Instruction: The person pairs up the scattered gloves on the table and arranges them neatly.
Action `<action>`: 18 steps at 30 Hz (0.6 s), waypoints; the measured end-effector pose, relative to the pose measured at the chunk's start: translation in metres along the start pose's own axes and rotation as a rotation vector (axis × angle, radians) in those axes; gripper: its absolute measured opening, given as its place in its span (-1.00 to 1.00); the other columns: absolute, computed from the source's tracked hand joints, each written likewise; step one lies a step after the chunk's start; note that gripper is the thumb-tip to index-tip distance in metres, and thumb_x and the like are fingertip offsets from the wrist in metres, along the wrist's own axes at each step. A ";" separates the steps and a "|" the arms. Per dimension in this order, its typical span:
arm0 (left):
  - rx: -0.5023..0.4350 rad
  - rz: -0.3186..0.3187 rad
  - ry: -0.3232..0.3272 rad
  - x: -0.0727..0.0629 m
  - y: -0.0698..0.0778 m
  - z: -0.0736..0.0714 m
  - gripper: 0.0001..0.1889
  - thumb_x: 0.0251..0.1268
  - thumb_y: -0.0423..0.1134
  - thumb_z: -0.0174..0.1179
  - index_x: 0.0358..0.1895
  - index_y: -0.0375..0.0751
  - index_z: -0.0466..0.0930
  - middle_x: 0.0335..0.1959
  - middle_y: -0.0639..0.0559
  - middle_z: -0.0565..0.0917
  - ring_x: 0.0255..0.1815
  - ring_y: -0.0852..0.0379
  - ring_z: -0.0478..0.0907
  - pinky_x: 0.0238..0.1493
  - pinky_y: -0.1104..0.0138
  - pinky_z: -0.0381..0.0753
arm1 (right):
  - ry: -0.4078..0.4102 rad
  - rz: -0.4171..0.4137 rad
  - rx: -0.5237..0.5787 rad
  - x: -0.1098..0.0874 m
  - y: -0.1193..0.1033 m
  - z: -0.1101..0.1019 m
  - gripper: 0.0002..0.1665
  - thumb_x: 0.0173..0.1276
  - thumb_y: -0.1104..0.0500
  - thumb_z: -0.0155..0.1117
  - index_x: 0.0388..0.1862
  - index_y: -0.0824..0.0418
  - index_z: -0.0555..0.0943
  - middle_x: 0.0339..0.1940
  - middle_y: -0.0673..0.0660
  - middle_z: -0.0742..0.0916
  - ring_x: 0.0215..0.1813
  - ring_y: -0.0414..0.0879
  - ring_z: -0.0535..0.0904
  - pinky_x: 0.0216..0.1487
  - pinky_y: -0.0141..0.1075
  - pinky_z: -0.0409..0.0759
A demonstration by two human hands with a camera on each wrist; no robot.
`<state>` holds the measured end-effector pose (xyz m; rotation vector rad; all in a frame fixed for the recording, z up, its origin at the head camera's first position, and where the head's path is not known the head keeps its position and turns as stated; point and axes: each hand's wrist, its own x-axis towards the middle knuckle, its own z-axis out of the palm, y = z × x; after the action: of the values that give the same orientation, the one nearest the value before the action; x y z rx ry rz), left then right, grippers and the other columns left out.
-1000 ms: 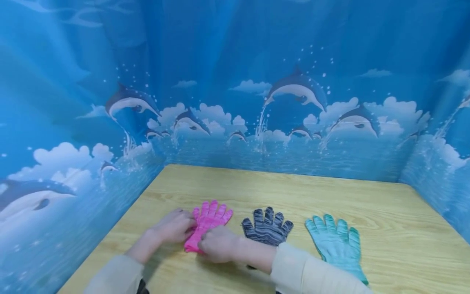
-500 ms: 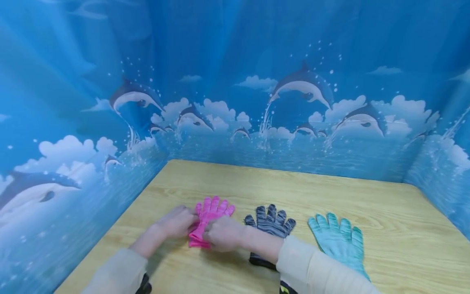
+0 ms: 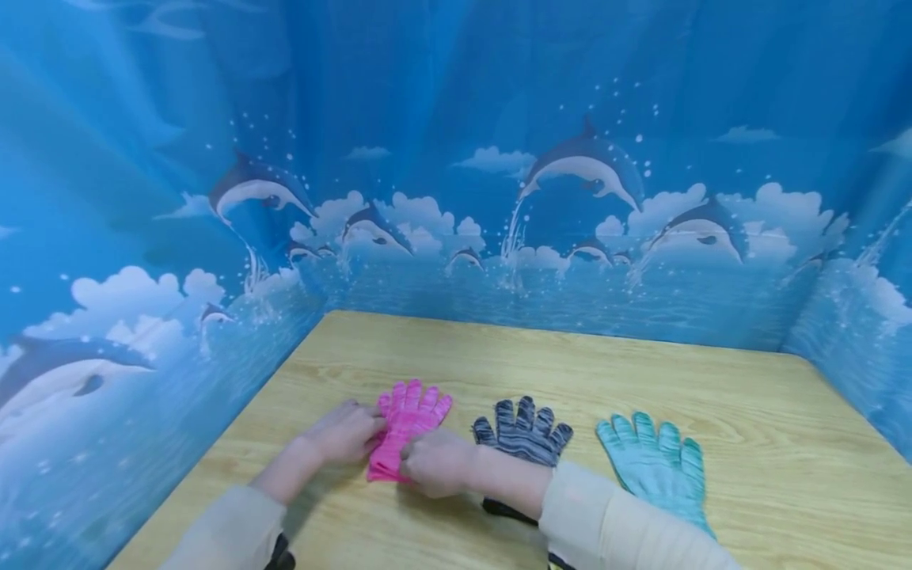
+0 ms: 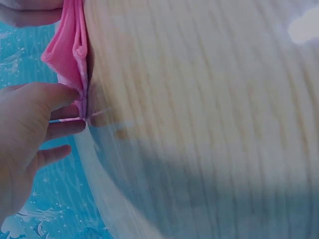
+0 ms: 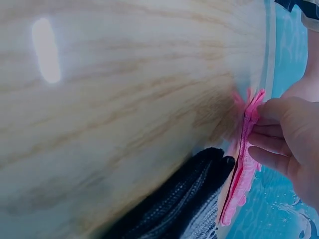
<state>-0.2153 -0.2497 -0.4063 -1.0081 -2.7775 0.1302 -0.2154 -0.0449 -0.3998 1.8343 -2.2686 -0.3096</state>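
A pink knit glove [image 3: 406, 419] lies on the table with its fingers pointing away and its cuff toward me. My left hand [image 3: 351, 431] pinches its left side, and in the left wrist view the thumb and fingers meet at the glove's edge. On the cuff's right side, my right hand [image 3: 438, 463] holds the fabric between thumb and fingers. The right wrist view shows the right hand [image 5: 294, 139] at the glove's edge. In the left wrist view the cuff [image 4: 67, 50] stands partly open. My right hand covers part of the glove's palm and cuff in the head view.
A grey-black knit glove [image 3: 523, 439] lies to the right, partly under my right forearm in the head view. Farther right is a teal glove [image 3: 655, 463], its cuff behind my sleeve. A blue dolphin-print curtain [image 3: 456, 158] borders the wooden table [image 3: 570, 360].
The whole head view has shifted slightly. My right hand has moved a little right along the cuff, which looks smoother than half a second ago. The other gloves stay in place.
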 end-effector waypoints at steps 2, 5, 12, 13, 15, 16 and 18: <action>0.007 -0.009 0.002 0.001 0.000 -0.001 -0.95 0.09 -0.25 0.24 -0.46 -0.06 0.57 -0.50 0.16 0.52 -0.48 0.19 0.48 -0.32 0.21 0.45 | -0.008 0.011 0.020 -0.001 -0.001 0.000 -0.82 0.28 -0.01 0.20 -0.47 -0.02 0.63 -0.56 -0.18 0.52 -0.56 -0.37 0.31 -0.55 -0.58 0.28; 0.024 -0.025 0.000 0.001 0.001 -0.001 -0.94 0.09 -0.24 0.24 -0.47 -0.06 0.56 -0.51 0.14 0.54 -0.46 0.16 0.50 -0.28 0.16 0.46 | -0.004 0.012 0.022 -0.002 -0.004 -0.001 -0.80 0.31 -0.01 0.16 -0.47 -0.01 0.62 -0.58 -0.18 0.52 -0.57 -0.37 0.31 -0.53 -0.56 0.31; 0.051 -0.080 -0.013 0.004 0.002 -0.002 -0.90 0.13 -0.21 0.20 -0.48 -0.09 0.52 -0.50 0.07 0.58 -0.41 0.08 0.54 -0.17 0.07 0.47 | 0.025 -0.006 -0.040 -0.002 -0.007 -0.001 -0.76 0.35 0.00 0.11 -0.49 -0.01 0.58 -0.64 -0.17 0.48 -0.62 -0.36 0.26 -0.62 -0.55 0.23; 0.050 -0.094 -0.025 0.005 0.002 -0.002 -0.90 0.15 -0.19 0.19 -0.44 -0.11 0.53 -0.47 0.03 0.60 -0.36 0.04 0.56 -0.12 0.02 0.46 | 0.028 -0.006 -0.046 -0.002 -0.007 -0.001 -0.76 0.34 -0.01 0.11 -0.49 -0.01 0.59 -0.63 -0.17 0.49 -0.62 -0.36 0.27 -0.62 -0.55 0.23; 0.042 -0.124 -0.052 0.006 0.002 -0.002 -0.88 0.19 -0.17 0.17 -0.38 -0.15 0.54 -0.40 -0.04 0.62 -0.27 -0.03 0.58 -0.02 -0.06 0.42 | 0.027 -0.003 -0.053 -0.003 -0.007 -0.001 -0.77 0.34 -0.02 0.11 -0.48 -0.02 0.59 -0.62 -0.18 0.50 -0.61 -0.36 0.28 -0.62 -0.55 0.24; 0.038 -0.136 -0.068 0.007 0.002 -0.002 -0.86 0.20 -0.16 0.16 -0.35 -0.16 0.55 -0.37 -0.07 0.63 -0.23 -0.06 0.57 0.01 -0.08 0.39 | 0.025 -0.001 -0.050 -0.003 -0.008 -0.002 -0.77 0.34 -0.02 0.11 -0.48 -0.02 0.59 -0.62 -0.18 0.50 -0.61 -0.36 0.28 -0.62 -0.55 0.24; 0.030 -0.156 -0.094 0.008 0.003 -0.003 -0.82 0.20 -0.13 0.17 -0.30 -0.18 0.56 -0.31 -0.11 0.63 -0.16 -0.11 0.57 0.07 -0.13 0.33 | 0.025 0.005 -0.054 -0.003 -0.008 -0.002 -0.76 0.34 -0.03 0.11 -0.48 -0.03 0.59 -0.61 -0.18 0.51 -0.60 -0.36 0.30 -0.61 -0.55 0.25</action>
<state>-0.2190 -0.2423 -0.4022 -0.7944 -2.9170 0.2014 -0.2070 -0.0431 -0.4006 1.7964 -2.2260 -0.3419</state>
